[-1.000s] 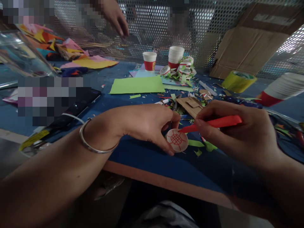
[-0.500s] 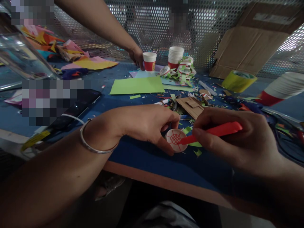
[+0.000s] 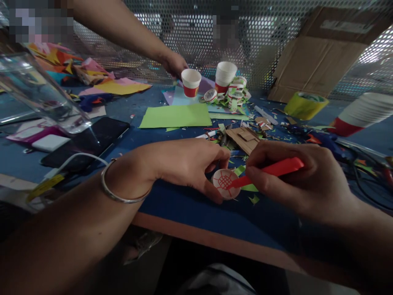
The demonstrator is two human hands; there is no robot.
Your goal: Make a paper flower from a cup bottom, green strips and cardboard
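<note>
My left hand (image 3: 196,168) grips the rim of a small round paper cup bottom (image 3: 226,192) between thumb and fingers, near the table's front edge. Red crossing lines are drawn on its pale face. In my right hand (image 3: 294,184) is a red marker (image 3: 276,169), slanted down to the left, with its tip at the drawn grid. Green paper scraps (image 3: 254,199) lie beside the cup bottom. Just behind it is a piece of cardboard (image 3: 244,138).
Another person's hand (image 3: 175,64) is by a paper cup (image 3: 191,84) at the back. Green paper (image 3: 176,116), stacked cups (image 3: 225,76), yellow tape (image 3: 305,105) and a cardboard box (image 3: 319,61) stand or lie beyond. Left are a phone (image 3: 89,141) and a clear water container (image 3: 52,94).
The other person's hand has drawn up and away from the paper cup at the back, which has shifted slightly. My hands keep their hold, with the marker tip still at the grid.
</note>
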